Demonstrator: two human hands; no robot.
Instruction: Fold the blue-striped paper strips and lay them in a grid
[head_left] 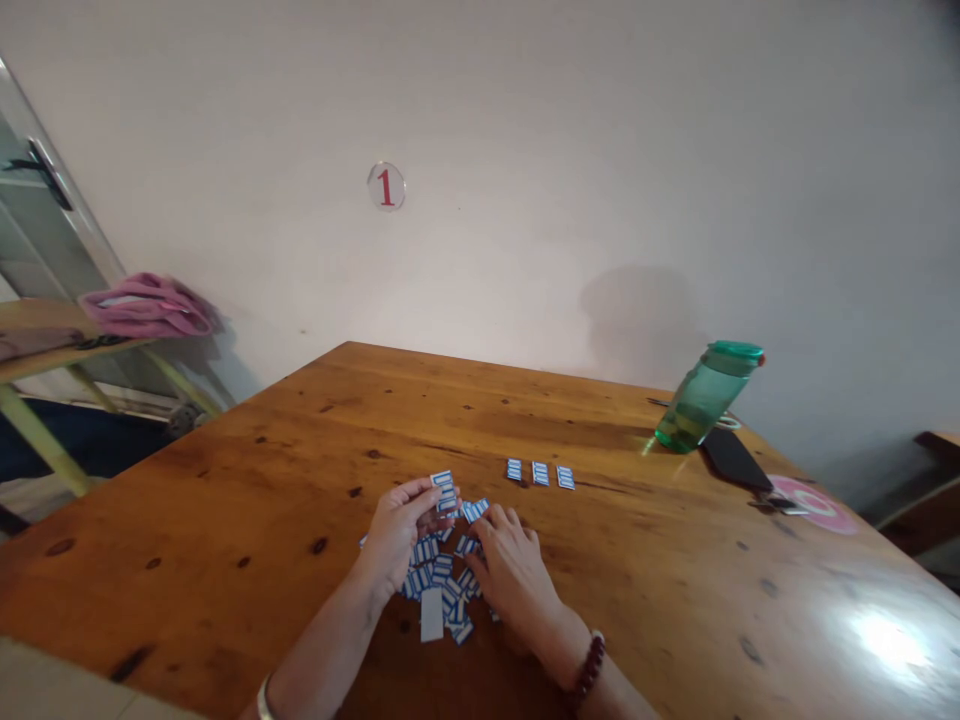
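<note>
My left hand (401, 530) is closed on a small blue-and-white striped card (444, 490), pinched between thumb and fingers above the table. Below and between my hands lies a loose heap of similar striped cards (442, 575), overlapping at various angles. One plain pale card (432, 614) shows at the heap's near side. My right hand (514, 565) rests over the heap's right edge, fingers bent and slightly apart, touching cards there. Whether its fingertips grip one is hidden. Farther off, three striped pieces, the middle one (540, 473) among them, lie in a row.
The wooden table (262, 480) meets a pale wall. Toward the back right stands a green bottle (709, 397), beside a dark flat object (733, 458) and a round pink sticker (817, 505). A bench (30, 365) with a pink cloth (150, 306) is at the left.
</note>
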